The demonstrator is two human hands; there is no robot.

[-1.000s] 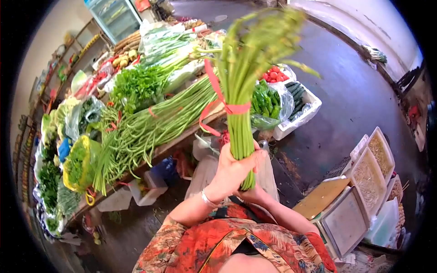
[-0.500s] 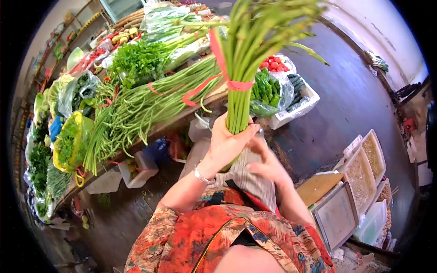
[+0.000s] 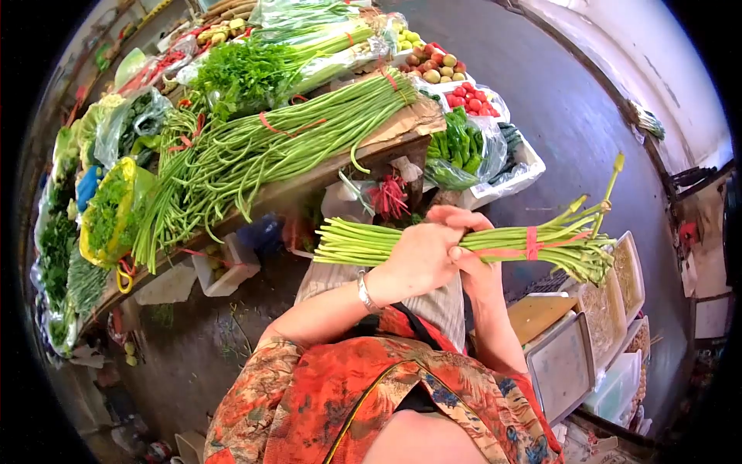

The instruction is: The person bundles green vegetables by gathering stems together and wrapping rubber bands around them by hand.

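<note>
A bunch of garlic scapes [image 3: 359, 242] lies nearly level in front of my body, cut ends to the left and thinner tips to the right. A red tie [image 3: 532, 243] circles it near the tips, with a loose strip running toward my fingers. My left hand [image 3: 421, 259], a bracelet on its wrist, is closed around the middle of the stems. Against it, my right hand [image 3: 478, 259] grips the bunch, its thumb on the near side by the strip; some fingers of both hands are hidden.
On the sloping stall table [image 3: 290, 174] lie long green stems [image 3: 309, 127] with red ties, leafy greens [image 3: 243, 73] and a yellow bag [image 3: 116, 213]. Beyond its right end are tomatoes [image 3: 471, 100] and green peppers [image 3: 456, 147]. Trays [image 3: 568, 367] stand at lower right.
The bunch has swung from upright to nearly level, tips now to the right, and come down. My right hand, apart from the stems before, has joined my left on them.
</note>
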